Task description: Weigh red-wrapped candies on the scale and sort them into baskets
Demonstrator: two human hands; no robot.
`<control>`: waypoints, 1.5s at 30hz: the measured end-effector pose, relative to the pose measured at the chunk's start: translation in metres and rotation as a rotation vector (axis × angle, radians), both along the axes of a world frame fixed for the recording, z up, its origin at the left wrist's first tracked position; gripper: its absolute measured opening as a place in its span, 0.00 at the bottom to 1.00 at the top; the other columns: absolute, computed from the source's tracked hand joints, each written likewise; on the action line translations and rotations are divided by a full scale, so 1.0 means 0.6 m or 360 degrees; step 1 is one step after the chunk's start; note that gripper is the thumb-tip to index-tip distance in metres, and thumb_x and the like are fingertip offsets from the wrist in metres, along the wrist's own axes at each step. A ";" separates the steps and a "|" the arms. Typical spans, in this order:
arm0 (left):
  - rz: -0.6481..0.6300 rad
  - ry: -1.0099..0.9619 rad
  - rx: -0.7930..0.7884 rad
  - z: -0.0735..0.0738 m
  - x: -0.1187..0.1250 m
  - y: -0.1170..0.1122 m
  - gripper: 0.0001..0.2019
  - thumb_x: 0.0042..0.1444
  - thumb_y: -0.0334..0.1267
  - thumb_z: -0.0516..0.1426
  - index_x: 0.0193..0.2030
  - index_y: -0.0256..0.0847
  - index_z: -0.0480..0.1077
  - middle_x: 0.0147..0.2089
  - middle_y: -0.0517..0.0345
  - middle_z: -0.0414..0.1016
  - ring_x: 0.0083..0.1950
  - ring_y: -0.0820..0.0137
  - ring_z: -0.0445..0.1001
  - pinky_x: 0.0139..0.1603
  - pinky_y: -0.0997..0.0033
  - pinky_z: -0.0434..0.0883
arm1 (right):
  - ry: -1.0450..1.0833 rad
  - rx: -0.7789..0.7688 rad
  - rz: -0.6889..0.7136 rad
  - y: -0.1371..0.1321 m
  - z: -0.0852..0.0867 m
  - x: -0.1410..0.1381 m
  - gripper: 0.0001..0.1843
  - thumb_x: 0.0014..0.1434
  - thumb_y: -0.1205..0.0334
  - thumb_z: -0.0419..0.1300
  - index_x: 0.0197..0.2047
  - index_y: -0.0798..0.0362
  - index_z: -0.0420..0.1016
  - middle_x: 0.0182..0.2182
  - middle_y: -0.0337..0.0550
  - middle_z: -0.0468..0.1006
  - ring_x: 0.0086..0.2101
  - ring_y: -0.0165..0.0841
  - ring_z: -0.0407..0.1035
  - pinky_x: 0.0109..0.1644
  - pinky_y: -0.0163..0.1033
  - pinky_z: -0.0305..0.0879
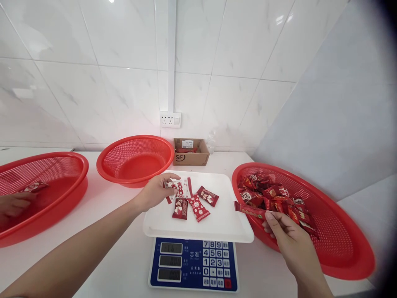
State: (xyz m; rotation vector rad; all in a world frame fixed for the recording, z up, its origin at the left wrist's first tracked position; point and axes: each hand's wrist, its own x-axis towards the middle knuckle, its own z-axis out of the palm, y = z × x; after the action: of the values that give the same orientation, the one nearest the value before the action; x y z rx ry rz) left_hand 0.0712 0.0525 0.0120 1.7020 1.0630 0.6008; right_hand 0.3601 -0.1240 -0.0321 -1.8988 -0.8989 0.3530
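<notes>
My left hand (156, 190) is over the white weighing tray (229, 225), its thumb and fingers closed on a white candy packet with red dots (182, 189). Under and beside that packet, several small red candy packets (208, 196) lie on the tray; part of the pile is covered. A long, thin red stick packet (251, 210) is pinched in my right hand (283, 231), which hangs over the near rim of the right red basket (344, 231). That basket holds a heap of red wrapped sweets (276, 192).
Below the tray sits a blue scale keypad (194, 265). Behind it are a red basket (136, 159) and a cardboard box (190, 159) with red packets. Another person's hand (14, 205) reaches into the left red basket (62, 198), near a red packet (35, 186).
</notes>
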 end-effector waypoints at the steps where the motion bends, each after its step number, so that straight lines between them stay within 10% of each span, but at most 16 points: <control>1: 0.0011 -0.0040 -0.0008 0.001 -0.002 0.003 0.19 0.49 0.38 0.59 0.50 0.40 0.69 0.36 0.57 0.75 0.32 0.69 0.75 0.31 0.68 0.74 | 0.0002 -0.0004 0.0009 0.000 0.001 0.000 0.23 0.48 0.38 0.57 0.28 0.52 0.74 0.21 0.42 0.76 0.25 0.37 0.71 0.31 0.39 0.70; 6: 0.0243 -0.0204 0.0131 0.015 -0.022 0.031 0.21 0.52 0.43 0.58 0.53 0.41 0.65 0.40 0.55 0.76 0.34 0.68 0.75 0.33 0.67 0.75 | 0.0015 0.0014 0.0014 0.000 0.003 -0.001 0.23 0.48 0.38 0.57 0.28 0.52 0.73 0.21 0.42 0.75 0.25 0.37 0.71 0.30 0.39 0.70; 11: 0.0612 -0.0125 0.0422 0.024 -0.042 0.051 0.33 0.58 0.45 0.52 0.67 0.46 0.41 0.64 0.46 0.60 0.59 0.61 0.66 0.55 0.56 0.68 | 0.0007 0.0037 0.0010 0.000 0.002 -0.002 0.23 0.48 0.38 0.57 0.28 0.52 0.74 0.20 0.42 0.75 0.24 0.37 0.71 0.29 0.39 0.69; 16: 0.0045 0.0535 0.0928 -0.009 -0.019 0.008 0.22 0.59 0.47 0.50 0.58 0.43 0.61 0.61 0.49 0.64 0.64 0.58 0.58 0.62 0.54 0.59 | 0.0020 0.0008 0.0003 -0.001 0.002 -0.004 0.23 0.48 0.38 0.57 0.28 0.52 0.73 0.21 0.42 0.75 0.25 0.37 0.70 0.31 0.39 0.69; 26: -0.0358 0.0799 0.0704 -0.026 0.015 -0.035 0.17 0.48 0.52 0.59 0.39 0.42 0.69 0.46 0.48 0.72 0.50 0.53 0.68 0.47 0.56 0.66 | 0.0026 -0.0010 0.0011 -0.001 -0.005 0.002 0.24 0.48 0.38 0.57 0.31 0.52 0.74 0.23 0.43 0.76 0.27 0.37 0.70 0.32 0.40 0.69; 31: -0.0212 0.0695 0.0442 -0.020 0.009 -0.036 0.11 0.54 0.45 0.54 0.41 0.46 0.60 0.35 0.59 0.75 0.33 0.64 0.74 0.29 0.69 0.68 | 0.0058 -0.0018 -0.0029 0.000 -0.006 0.001 0.24 0.47 0.38 0.58 0.30 0.52 0.74 0.22 0.42 0.76 0.27 0.37 0.70 0.32 0.39 0.69; 40: 0.0683 0.0439 0.0745 0.009 -0.046 0.081 0.30 0.57 0.50 0.51 0.64 0.45 0.48 0.53 0.45 0.70 0.48 0.57 0.74 0.43 0.57 0.72 | 0.0066 0.0016 -0.0007 -0.003 -0.005 0.000 0.23 0.48 0.39 0.58 0.30 0.52 0.74 0.22 0.42 0.76 0.27 0.37 0.70 0.32 0.39 0.69; 45: 0.0387 0.0539 0.1047 0.000 -0.030 0.077 0.24 0.58 0.42 0.50 0.60 0.36 0.60 0.66 0.40 0.55 0.68 0.48 0.49 0.63 0.42 0.54 | 0.0078 0.0021 -0.0005 0.000 -0.005 0.000 0.22 0.48 0.39 0.59 0.30 0.52 0.74 0.22 0.42 0.76 0.26 0.37 0.70 0.31 0.39 0.69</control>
State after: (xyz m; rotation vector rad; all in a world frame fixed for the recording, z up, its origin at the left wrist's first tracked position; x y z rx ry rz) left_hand 0.0532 0.0986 0.0121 2.3191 1.4283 0.9093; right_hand 0.3601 -0.1241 -0.0348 -1.8716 -0.8640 0.3892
